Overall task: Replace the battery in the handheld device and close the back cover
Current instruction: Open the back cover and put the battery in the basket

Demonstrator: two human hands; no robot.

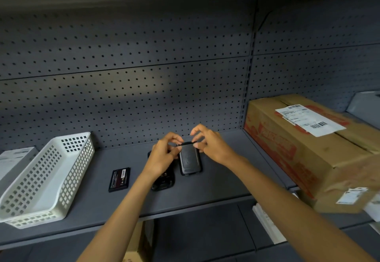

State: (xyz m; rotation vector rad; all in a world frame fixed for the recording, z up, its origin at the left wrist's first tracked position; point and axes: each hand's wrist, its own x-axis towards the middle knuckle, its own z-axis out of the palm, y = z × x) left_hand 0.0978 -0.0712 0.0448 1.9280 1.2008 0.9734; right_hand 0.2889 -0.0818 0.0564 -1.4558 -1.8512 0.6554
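Note:
A black back cover (189, 160) lies on the grey shelf (205, 189), and both hands pinch its far edge. My left hand (164, 155) grips the far-left corner; my right hand (207, 143) grips the far-right corner. Under my left wrist lies the black handheld device (163, 180), partly hidden, its back facing up. A loose black battery (119, 179) with a label rests flat on the shelf to the left of the device, touching nothing.
A white perforated plastic basket (44, 177) stands at the left, with a white box (12, 161) beside it. A large cardboard box (312, 148) with shipping labels fills the right side. Grey pegboard (123, 89) backs the shelf.

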